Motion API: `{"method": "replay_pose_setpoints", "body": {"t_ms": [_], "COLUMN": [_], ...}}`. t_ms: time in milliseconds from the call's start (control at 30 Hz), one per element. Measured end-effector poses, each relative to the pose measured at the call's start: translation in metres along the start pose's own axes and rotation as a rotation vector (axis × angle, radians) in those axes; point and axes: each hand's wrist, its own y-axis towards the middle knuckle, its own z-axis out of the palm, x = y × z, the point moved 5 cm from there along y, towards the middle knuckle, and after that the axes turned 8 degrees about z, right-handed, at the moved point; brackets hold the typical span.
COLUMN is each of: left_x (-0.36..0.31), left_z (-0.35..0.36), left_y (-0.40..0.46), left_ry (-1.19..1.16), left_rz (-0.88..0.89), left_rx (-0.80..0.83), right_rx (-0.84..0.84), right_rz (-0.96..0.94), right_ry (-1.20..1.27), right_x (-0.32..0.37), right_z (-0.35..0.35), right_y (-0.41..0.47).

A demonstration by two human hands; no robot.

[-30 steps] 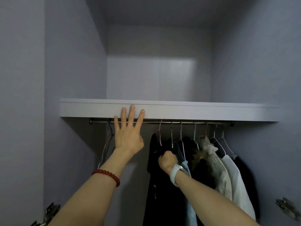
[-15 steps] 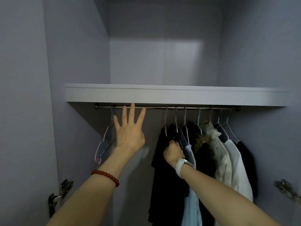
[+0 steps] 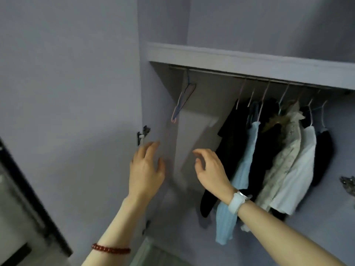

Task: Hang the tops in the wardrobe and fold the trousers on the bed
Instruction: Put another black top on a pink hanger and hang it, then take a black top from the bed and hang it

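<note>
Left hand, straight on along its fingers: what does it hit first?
Probably the wardrobe's left side panel. The left hand is open, fingers pointing up and slightly right toward it, just right of the door hinge. The empty hangers hang higher up. Depth is unclear.

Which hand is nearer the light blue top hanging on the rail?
Right. The right hand hovers just left of the light blue top, its wrist crossing the top's lower part. The left hand is farther left, near the wardrobe's side wall.

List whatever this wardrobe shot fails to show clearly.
- Head view: the bed and trousers lie outside the frame.
- Grey metal rail: right end cut off by the edge.
- Empty pink and blue wire hangers: motion blur hides their count.
- Dark tops: overlap hides their count.
</note>
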Motion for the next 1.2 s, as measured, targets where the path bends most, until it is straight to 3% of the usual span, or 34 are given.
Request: {"method": "replay_pose_setpoints", "body": {"t_ms": [133, 200, 367, 467, 700, 900, 1067, 1200], "left_x": [0.041, 0.062, 0.064, 0.035, -0.079, -0.148, -0.137, -0.086], "left_z": [-0.047, -0.087, -0.155, -0.202, -0.238, -0.243, -0.282, -0.324], "left_y": [-0.112, -0.191, -0.336, -0.435, -0.576, -0.653, -0.722, -0.779], "left_ry": [0.044, 0.123, 0.225, 0.321, 0.489, 0.540, 0.567, 0.528], "left_rz": [-0.322, -0.538, -0.904, -1.179, -1.589, -1.796, -1.853, -1.875], "left_rx": [-0.039, -0.103, -0.266, -0.478, -0.889, -1.055, -1.001, -0.838], "right_rx": [0.250, 0.454, 0.857, 1.157, 1.623, 1.869, 1.920, 1.908], "right_rz": [-0.043, -0.075, -0.191, -0.332, -0.683, -0.828, -0.881, -0.771], "right_ry": [0.087, 0.128, 0.133, 0.106, 0.075, 0.007, -0.060, -0.149], "right_x": [0.023, 0.044, 0.080, 0.116, 0.175, 0.195, 0.220, 0.240], "right_z": [0.058, 0.104, 0.178, 0.219, 0.241, 0.231, 0.235, 0.258], "right_y": [-0.062, -0.106, -0.196, -0.273, -0.432, -0.538, -0.617, -0.673]}}
